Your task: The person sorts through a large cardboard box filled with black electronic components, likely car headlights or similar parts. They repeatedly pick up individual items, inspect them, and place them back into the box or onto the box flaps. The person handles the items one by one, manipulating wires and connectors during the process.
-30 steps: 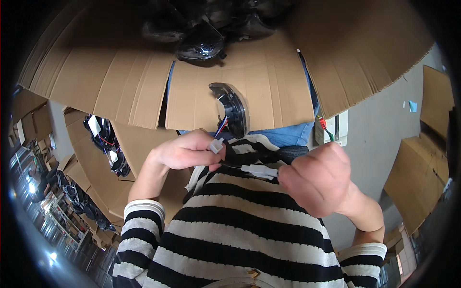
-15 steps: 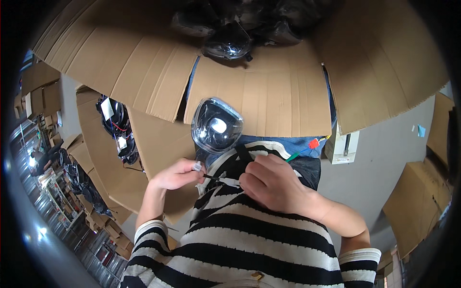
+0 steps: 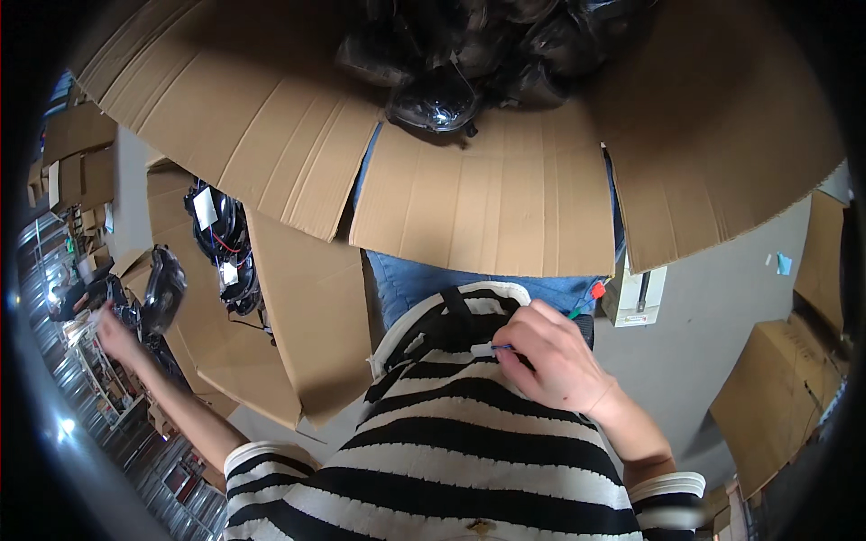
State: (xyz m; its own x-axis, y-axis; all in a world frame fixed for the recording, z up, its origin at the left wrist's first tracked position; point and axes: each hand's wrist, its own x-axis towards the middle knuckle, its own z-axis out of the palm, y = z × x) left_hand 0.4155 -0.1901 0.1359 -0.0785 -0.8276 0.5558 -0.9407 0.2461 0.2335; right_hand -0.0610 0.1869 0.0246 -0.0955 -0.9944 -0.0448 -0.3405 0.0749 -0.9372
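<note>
Head view: my left hand (image 3: 116, 334) has swung out beside a lamp (image 3: 165, 290), grip unclear; right hand (image 3: 557, 361) pinches a plug (image 3: 483, 350), cardboard flap (image 3: 487, 212) ahead.

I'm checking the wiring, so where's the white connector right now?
In the head view, below and right of centre, the white connector juts left from the right hand, in front of the striped shirt.

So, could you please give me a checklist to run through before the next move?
1. Small white plastic connector in the right hand: ok, held.
2. Small red plastic connector in view beyond the right hand: ok.
3. Hands close together: not ok, the left hand is stretched far out to the left.
4. Dark, glossy, rounded lamp gripped by the left hand: cannot tell.
5. Black lamp units inside the brown cardboard box: ok.
</note>
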